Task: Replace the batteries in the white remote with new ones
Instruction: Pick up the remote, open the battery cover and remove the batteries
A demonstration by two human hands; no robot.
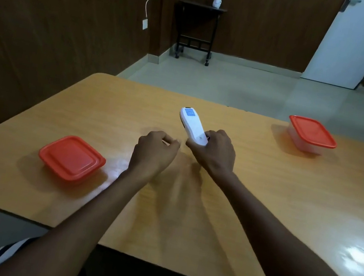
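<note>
- White plastic, the remote (193,125) sits clasped at its near end in the right hand (215,154), fingers curled around it; the far end points away, angled up off the wooden table (250,197).
- A blue label shows near the remote's far end.
- The left hand (156,150) hovers just beside the right one, fingers curled loosely with thumb and fingertips close together; whether it pinches anything cannot be told.
- A red-lidded container (71,159) rests to the left of the left hand.
- A second red-lidded container (312,133) stands well apart, to the right of and beyond the right hand.
</note>
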